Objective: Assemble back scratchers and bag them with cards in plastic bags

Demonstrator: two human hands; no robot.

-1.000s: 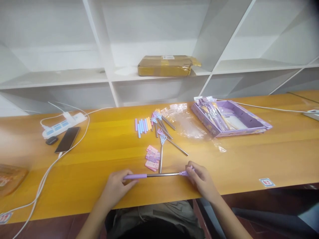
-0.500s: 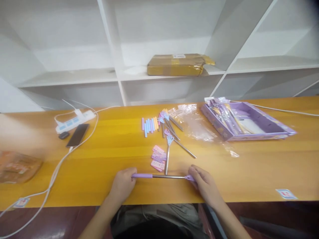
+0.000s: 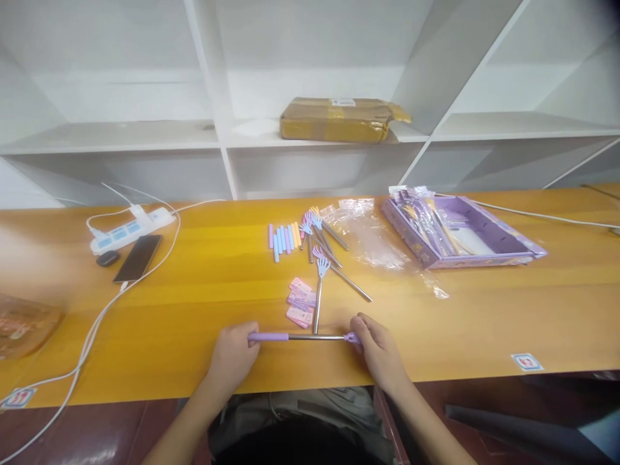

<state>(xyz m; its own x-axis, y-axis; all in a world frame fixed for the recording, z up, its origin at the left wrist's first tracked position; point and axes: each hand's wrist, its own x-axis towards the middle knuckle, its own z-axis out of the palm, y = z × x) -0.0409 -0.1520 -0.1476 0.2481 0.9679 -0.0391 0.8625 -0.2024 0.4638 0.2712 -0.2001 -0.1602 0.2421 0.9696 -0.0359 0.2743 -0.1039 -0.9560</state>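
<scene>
A back scratcher (image 3: 314,337) with a purple grip and a metal rod lies level between my two hands, above the table's near edge. My left hand (image 3: 234,355) is closed round the end of its purple grip. At the other end, my right hand (image 3: 380,352) pinches the purple claw head, hiding part of it. Just beyond the rod is a blue-headed back scratcher (image 3: 320,290), beside a small stack of pink and purple cards (image 3: 301,302). Farther back are several more metal-rod back scratchers (image 3: 325,236) in a pile and a row of coloured grip sleeves (image 3: 285,240).
To the right, a purple box (image 3: 489,261) holds bagged back scratchers, with clear plastic bags (image 3: 375,239) beside it. A phone (image 3: 138,258), power strip (image 3: 133,231) and white cables are at left, near an orange package (image 3: 26,326). A taped carton (image 3: 336,121) sits on the shelf.
The camera view has shifted slightly, so everything appears a little farther left. Both hands keep hold of the same back scratcher, which looks about equally long.
</scene>
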